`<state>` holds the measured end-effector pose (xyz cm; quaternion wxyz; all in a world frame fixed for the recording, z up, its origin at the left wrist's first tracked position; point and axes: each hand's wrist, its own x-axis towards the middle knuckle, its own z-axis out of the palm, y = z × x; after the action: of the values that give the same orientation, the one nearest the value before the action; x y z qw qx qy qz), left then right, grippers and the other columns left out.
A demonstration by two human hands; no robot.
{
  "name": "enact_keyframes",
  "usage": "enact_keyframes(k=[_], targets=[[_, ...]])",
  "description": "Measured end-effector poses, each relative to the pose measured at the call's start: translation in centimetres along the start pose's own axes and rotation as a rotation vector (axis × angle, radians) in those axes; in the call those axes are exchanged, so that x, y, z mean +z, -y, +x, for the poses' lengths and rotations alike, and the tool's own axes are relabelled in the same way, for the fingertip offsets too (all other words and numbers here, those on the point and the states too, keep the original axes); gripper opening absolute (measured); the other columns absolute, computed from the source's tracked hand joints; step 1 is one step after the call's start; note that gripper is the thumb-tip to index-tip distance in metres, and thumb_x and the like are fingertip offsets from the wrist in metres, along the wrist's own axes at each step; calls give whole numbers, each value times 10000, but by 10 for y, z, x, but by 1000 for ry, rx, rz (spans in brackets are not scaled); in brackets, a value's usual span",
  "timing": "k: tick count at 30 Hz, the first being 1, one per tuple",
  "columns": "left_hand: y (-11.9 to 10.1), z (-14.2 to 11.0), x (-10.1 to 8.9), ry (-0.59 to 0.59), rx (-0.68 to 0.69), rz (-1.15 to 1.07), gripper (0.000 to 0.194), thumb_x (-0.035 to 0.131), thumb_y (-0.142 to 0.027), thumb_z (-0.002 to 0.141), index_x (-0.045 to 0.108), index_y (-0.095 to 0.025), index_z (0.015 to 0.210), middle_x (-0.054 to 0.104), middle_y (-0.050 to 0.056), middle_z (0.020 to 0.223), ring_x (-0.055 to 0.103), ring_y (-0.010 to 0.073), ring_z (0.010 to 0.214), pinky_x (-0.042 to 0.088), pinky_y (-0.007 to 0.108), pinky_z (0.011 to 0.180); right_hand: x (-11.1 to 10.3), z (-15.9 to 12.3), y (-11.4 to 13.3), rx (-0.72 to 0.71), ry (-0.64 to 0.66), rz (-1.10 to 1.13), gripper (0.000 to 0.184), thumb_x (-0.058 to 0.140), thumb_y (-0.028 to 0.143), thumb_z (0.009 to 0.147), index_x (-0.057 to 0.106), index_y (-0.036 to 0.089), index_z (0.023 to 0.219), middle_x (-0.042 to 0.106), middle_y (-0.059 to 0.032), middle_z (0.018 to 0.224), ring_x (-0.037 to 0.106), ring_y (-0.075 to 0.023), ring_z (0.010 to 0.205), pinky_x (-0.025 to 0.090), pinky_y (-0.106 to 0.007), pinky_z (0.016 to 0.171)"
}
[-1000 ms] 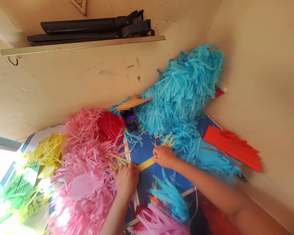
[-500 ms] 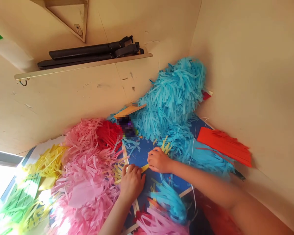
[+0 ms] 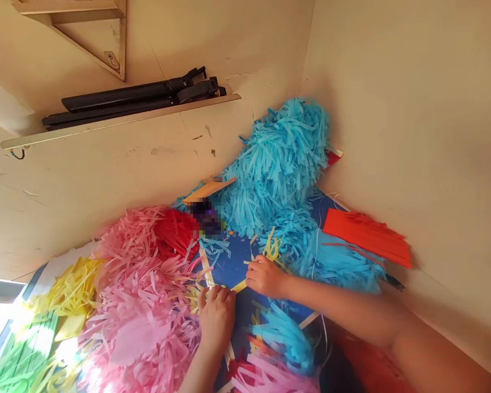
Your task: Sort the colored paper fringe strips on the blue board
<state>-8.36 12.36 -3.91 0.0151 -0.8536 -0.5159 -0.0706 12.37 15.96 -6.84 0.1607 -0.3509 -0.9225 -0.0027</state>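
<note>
My left hand (image 3: 217, 315) is closed with its fingers curled over one end of a twisted yellow tissue-paper tassel (image 3: 240, 286). My right hand (image 3: 267, 277) pinches its other part, and loose yellow fringe (image 3: 273, 244) fans out beyond the fingers. Between the hands a short yellow stretch runs above the blue table (image 3: 239, 256). Fringed pink tissue paper (image 3: 147, 305) is heaped beside my left hand. Close to my right hand lie light blue tassels (image 3: 282, 333). The fingertips of both hands are partly hidden.
A big light blue fringed pile (image 3: 282, 158) leans in the wall corner. Red cut paper (image 3: 364, 234) rests at the right, and red fringe (image 3: 175, 234) at the left. Yellow (image 3: 76, 289) and green (image 3: 24, 344) strips lie far left. Black objects (image 3: 139, 98) sit on a wall ledge.
The view has shifted, so the walls and piles appear further left. Both hands still hold the yellow tassel, with a similar short stretch showing between them.
</note>
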Motion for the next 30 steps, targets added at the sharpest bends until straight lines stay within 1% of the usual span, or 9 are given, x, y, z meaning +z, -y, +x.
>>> enact_keyframes(k=[3,5,8,10,13,16,19,24,30], targets=[[5,-5,2,10,-5,-16,270,506,-132,925,727,-288,908,757,19,934,629,249,972,333,486,986,1,-14,-15,68,8,65,314,440,166,1023,730,225,915,719,-46,927,544,-198,944,314,-388,869],[11,-7,6,1,-16,-65,279,501,-157,937,740,-299,925,767,20,967,633,250,976,333,485,980,2,-21,-25,124,21,126,229,535,238,1004,749,249,926,727,-28,950,561,-188,927,326,-361,840],[20,-8,16,-13,-74,-195,271,503,-238,950,762,-298,896,775,21,978,644,252,976,352,469,958,4,-23,-37,225,49,223,78,735,317,882,773,254,857,721,-6,871,591,-176,882,345,-312,772],[25,-8,22,-9,-139,-251,249,534,-297,933,773,-282,865,775,29,964,654,258,958,384,449,913,6,-21,-42,285,68,279,77,796,321,822,777,246,812,711,0,826,606,-171,866,352,-295,747],[30,-7,29,6,-222,-268,220,585,-351,891,780,-264,839,768,37,930,666,259,915,417,421,841,5,-17,-44,345,97,336,89,780,324,835,781,240,805,711,-9,825,616,-177,869,364,-302,772],[30,-6,29,29,-281,-271,230,588,-386,887,779,-271,831,762,29,925,664,263,934,412,427,848,1,-14,-43,390,136,360,110,743,322,862,780,234,807,711,-13,826,616,-182,875,370,-312,794],[27,-5,25,66,-319,-258,234,583,-387,890,770,-275,806,758,29,942,651,276,965,397,441,854,-3,-9,-42,438,187,362,121,747,317,841,770,227,763,703,-6,796,613,-181,862,377,-307,788],[23,0,15,147,-327,-217,268,534,-365,925,745,-250,808,748,45,965,635,279,985,384,440,834,-14,3,-42,502,274,356,135,745,323,812,762,230,715,712,-3,792,624,-180,833,393,-290,785],[21,8,7,226,-283,-154,305,491,-339,950,742,-226,817,740,65,938,638,289,985,391,425,803,-20,11,-42,519,358,325,148,714,294,804,745,227,676,715,3,770,632,-172,790,391,-277,739]])
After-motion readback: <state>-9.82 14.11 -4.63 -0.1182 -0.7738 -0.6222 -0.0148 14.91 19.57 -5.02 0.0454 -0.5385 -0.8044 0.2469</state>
